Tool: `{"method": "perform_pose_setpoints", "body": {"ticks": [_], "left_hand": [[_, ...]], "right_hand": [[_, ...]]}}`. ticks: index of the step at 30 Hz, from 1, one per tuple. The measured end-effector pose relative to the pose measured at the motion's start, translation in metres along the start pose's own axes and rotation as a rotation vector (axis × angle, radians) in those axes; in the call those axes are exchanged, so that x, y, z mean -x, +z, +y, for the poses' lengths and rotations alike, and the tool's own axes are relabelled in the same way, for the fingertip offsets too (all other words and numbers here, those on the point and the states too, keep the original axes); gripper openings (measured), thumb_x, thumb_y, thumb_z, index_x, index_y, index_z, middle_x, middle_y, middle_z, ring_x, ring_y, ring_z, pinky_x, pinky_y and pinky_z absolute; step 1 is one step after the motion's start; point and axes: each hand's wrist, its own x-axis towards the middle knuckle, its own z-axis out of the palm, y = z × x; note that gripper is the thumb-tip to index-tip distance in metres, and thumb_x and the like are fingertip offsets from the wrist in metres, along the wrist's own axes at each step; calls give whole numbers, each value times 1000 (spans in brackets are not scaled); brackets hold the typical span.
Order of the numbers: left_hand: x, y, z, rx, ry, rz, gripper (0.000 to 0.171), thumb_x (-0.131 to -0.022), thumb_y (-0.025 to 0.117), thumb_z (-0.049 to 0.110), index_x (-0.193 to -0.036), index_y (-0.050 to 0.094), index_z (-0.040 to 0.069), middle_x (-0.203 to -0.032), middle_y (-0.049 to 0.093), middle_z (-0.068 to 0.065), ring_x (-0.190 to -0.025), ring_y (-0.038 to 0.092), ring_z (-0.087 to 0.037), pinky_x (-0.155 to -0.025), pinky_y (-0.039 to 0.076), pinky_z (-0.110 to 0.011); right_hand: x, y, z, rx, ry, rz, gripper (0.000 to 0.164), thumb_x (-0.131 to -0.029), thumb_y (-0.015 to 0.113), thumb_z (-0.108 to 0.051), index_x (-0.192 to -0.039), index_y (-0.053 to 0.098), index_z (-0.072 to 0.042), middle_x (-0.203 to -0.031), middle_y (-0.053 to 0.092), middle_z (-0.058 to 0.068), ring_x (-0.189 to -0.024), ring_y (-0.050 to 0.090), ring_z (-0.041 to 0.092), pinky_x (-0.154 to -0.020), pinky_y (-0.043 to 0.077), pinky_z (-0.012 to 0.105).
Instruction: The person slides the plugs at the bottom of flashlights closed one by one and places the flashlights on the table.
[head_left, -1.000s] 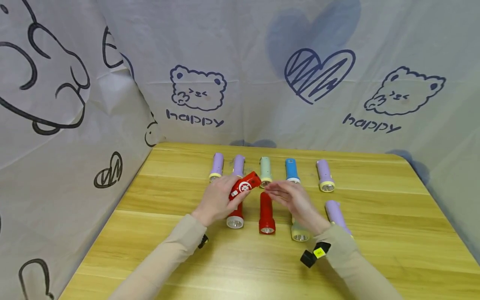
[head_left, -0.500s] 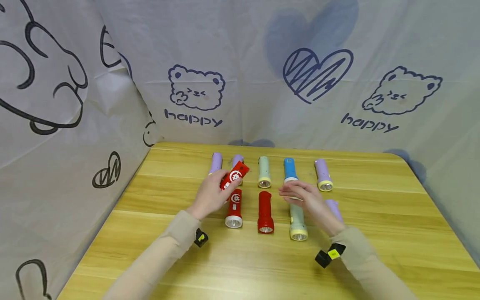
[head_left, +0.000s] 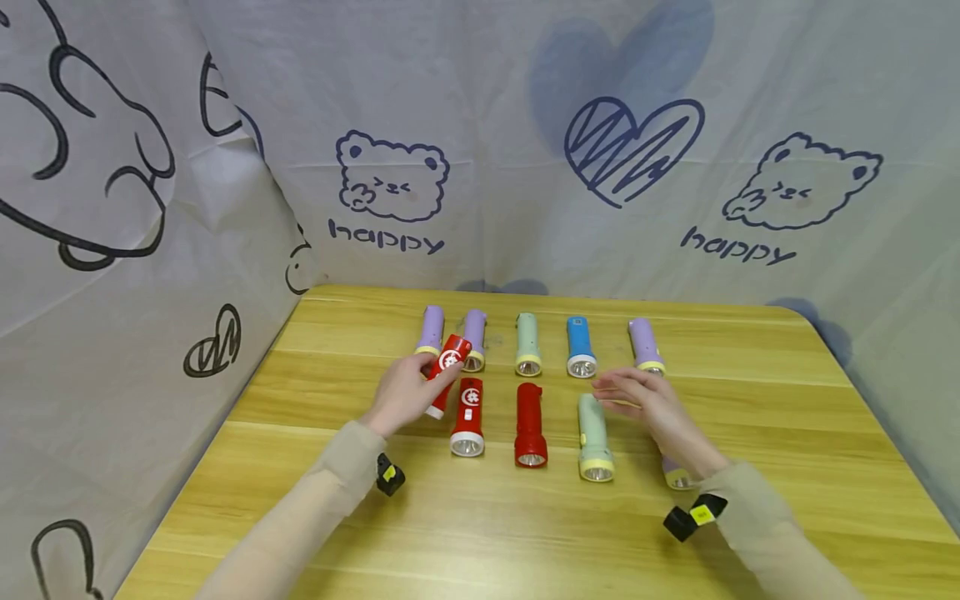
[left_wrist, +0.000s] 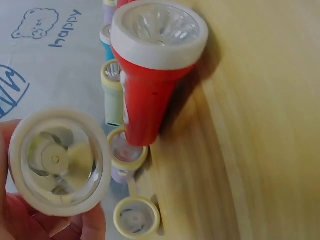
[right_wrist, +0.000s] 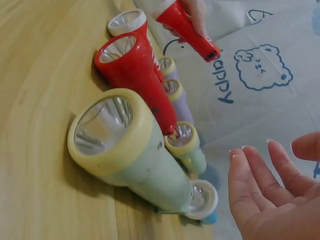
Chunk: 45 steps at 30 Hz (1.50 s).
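Observation:
My left hand [head_left: 400, 395] grips a red flashlight [head_left: 447, 363] with a white head, held tilted above the table. In the left wrist view its white-rimmed lens [left_wrist: 60, 162] faces the camera. Just right of it lies a matching red flashlight [head_left: 468, 408] with a white emblem. Beside that are an all-red flashlight [head_left: 529, 421] and a pale green flashlight [head_left: 592, 433] with a yellow head. My right hand [head_left: 656, 408] hovers right of the green one, fingers relaxed and holding nothing. Under the right wrist a purple flashlight [head_left: 678, 477] is mostly hidden.
A back row holds a purple flashlight [head_left: 432, 327], another purple flashlight [head_left: 475, 329], a green flashlight [head_left: 527, 337], a blue flashlight [head_left: 578, 337] and a purple flashlight [head_left: 643, 340] at right. A printed cloth [head_left: 517, 217] hangs behind the wooden table [head_left: 487, 533].
My left hand has moved left with the red flashlight, whose lens end has turned down toward the table. My right hand has drawn away to the right, uncovering the green flashlight.

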Motion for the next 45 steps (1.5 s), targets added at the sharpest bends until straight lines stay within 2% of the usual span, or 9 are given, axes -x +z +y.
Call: {"method": "perform_pose_setpoints", "body": {"ticks": [4,8,13,18,23,31,38,45], "left_hand": [[0,-1,-9,-22,-18,-20,42,-94,67,48,-73,59,12,-66,58,-1,-56,52,-13,-53,39,-25],[0,-2,-16,-62,-51,-50,43,-93,68,48,-69,60,13,-62,55,1,-54,49,-12,-51,38,-25],[1,-3,-25,-94,-120,-121,47,-93,66,49,-65,61,12,-56,54,2,-50,46,-11,-48,36,-24],[2,-5,-30,-119,-165,-163,44,-94,67,46,-68,64,10,-59,58,0,-51,48,-12,-48,38,-24],[1,-4,-35,-154,-197,-175,44,-93,67,46,-68,65,9,-59,58,0,-52,49,-13,-48,38,-24],[2,-2,-38,-246,-164,-167,47,-93,68,46,-63,60,11,-55,53,1,-50,47,-13,-48,36,-25],[3,-4,-37,-323,-163,-198,50,-96,62,48,-62,58,12,-58,54,-1,-52,50,-16,-49,38,-26],[5,-5,-34,-367,-164,-191,53,-98,57,51,-62,56,12,-61,56,-4,-55,53,-19,-51,40,-28]], "right_hand": [[2,-7,3,14,-1,8,47,-107,49,-29,-131,51,11,-114,70,-4,-104,69,5,-98,56,26],[6,-14,6,16,-7,14,40,-107,49,-28,-129,56,5,-110,69,-10,-103,69,4,-96,56,23],[10,-22,8,-5,-7,10,40,-107,49,-27,-128,56,6,-108,70,-13,-102,70,4,-93,57,21],[12,-27,7,12,5,14,43,-108,48,-29,-128,55,8,-107,70,-14,-103,69,2,-93,56,19],[12,-30,4,22,17,25,43,-107,49,-30,-127,56,7,-106,70,-16,-101,68,1,-92,55,18],[13,-32,5,45,13,16,44,-108,48,-30,-129,54,9,-109,68,-13,-101,69,3,-92,56,19],[14,-31,6,96,2,8,45,-109,44,-30,-131,52,8,-114,68,-8,-103,68,2,-93,56,21],[14,-30,5,113,-3,5,47,-109,43,-31,-133,51,9,-117,68,-4,-103,68,1,-92,56,19]]}}
